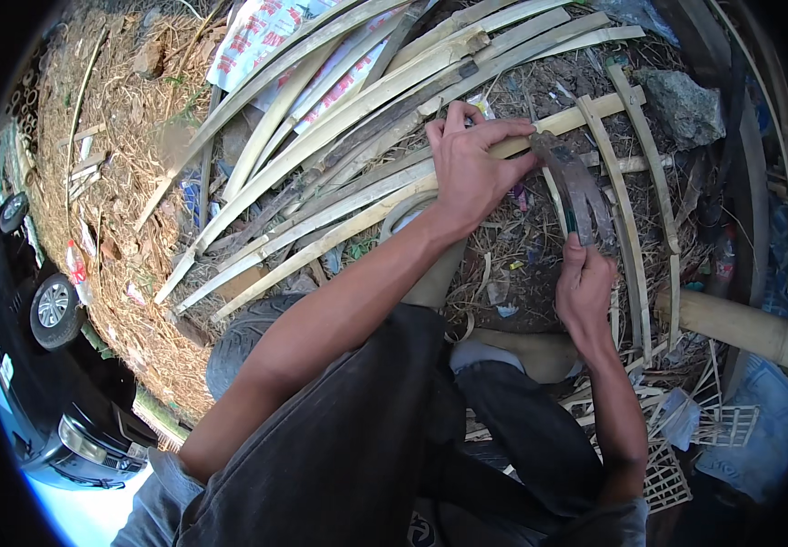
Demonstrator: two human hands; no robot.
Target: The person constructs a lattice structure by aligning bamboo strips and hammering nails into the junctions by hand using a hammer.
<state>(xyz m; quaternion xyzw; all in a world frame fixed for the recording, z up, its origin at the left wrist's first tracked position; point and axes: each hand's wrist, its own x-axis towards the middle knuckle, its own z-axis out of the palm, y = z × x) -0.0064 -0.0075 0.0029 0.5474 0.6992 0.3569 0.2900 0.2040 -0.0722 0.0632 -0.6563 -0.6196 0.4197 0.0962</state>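
Observation:
My left hand (471,159) is closed around a pale bamboo strip (585,111), which shows beyond the fingers to the right. Its thumb and forefinger come close to the upper end of a broad, grey-brown machete blade (585,205). My right hand (585,287) grips that machete from below, thumb along its edge; the handle is hidden inside the fist. The blade lies upright in view, slanting between both hands, its far end beside the strip. Just right of it, a curved bamboo strip (617,201) rests on the ground.
Many long bamboo strips (348,128) fan out on the left. A grey rock (683,109) sits at upper right, above a thick bamboo pole (750,328). Woven lattice pieces (668,474) lie at lower right. A dark car (57,383) stands at far left, past dry straw.

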